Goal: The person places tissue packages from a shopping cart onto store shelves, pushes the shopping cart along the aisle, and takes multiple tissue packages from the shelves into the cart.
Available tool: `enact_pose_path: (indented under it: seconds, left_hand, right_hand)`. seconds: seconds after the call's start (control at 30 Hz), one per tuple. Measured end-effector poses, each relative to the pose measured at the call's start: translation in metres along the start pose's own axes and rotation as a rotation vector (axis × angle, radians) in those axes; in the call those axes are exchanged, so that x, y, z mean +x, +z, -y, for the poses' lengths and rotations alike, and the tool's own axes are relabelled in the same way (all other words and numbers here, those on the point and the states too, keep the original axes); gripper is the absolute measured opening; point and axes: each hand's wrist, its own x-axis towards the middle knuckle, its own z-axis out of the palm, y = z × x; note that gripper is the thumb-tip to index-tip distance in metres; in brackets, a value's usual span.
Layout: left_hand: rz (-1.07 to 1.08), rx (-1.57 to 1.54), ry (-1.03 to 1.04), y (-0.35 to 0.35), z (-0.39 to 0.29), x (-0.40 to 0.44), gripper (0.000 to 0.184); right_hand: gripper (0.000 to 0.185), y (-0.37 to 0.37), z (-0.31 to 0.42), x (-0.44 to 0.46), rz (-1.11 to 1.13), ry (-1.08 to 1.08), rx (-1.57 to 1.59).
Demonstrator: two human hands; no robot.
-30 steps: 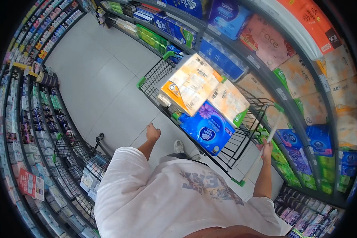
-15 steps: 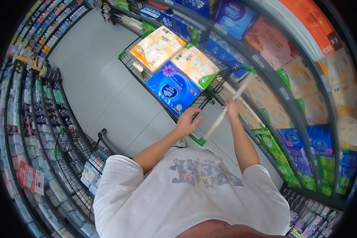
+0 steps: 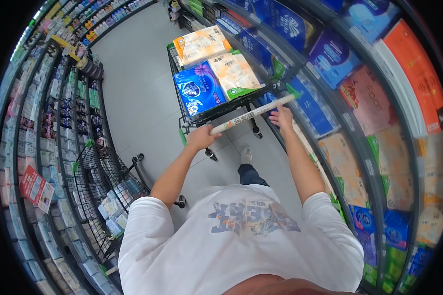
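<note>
In front of me stands a black wire shopping cart (image 3: 231, 104) with a white handle (image 3: 248, 115) and green end pieces. My left hand (image 3: 200, 137) is closed around the left end of the handle. Near its right end, my right hand (image 3: 282, 119) has its fingers apart, against or just below the bar; contact is hard to judge. The cart carries a blue tissue pack (image 3: 199, 92) with a purple flower, a cream and green tissue pack (image 3: 235, 73) beside it, and an orange and cream tissue pack (image 3: 202, 44) at the far end.
Shelves of tissue packs (image 3: 371, 101) run close along the right. On the left, a second wire cart (image 3: 91, 167) holding small packs stands against shelves (image 3: 59, 123) of packaged goods. Grey tiled floor (image 3: 138, 73) stretches ahead between them. My shoe (image 3: 246, 156) shows below the handle.
My left hand has closed on the handle, while my right hand's fingers have loosened from it. The cart has swung round, its handle now lying more crosswise before me. My foot has come into view.
</note>
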Motion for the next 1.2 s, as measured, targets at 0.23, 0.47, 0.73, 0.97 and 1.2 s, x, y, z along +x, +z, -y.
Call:
enact_pose_path:
  seconds: [0.23,0.47,0.73,0.97,1.2]
  left_hand:
    - [-0.101,0.079,-0.141,-0.059,0.032,0.060,0.042]
    - [-0.072,0.264,-0.322,-0.085,0.058,0.152,0.031]
    - [-0.200,0.269,-0.457,-0.126,0.085,0.217,0.026]
    - [-0.305,0.287,-0.489,-0.159,0.117,0.272,0.022]
    - [-0.176,0.256,-0.460,-0.217,0.144,0.331,0.028]
  right_hand:
    - [0.050,0.043,0.049,0.122,0.104,0.039,-0.009]
    - [0.042,0.101,0.052,0.214,0.227,0.001,0.212]
    - [0.060,0.153,0.105,0.271,0.416,0.002,-0.040]
    - [0.073,0.205,0.142,0.326,0.468,0.060,-0.170]
    - [0.080,0.256,0.160,0.392,0.574,0.119,-0.236]
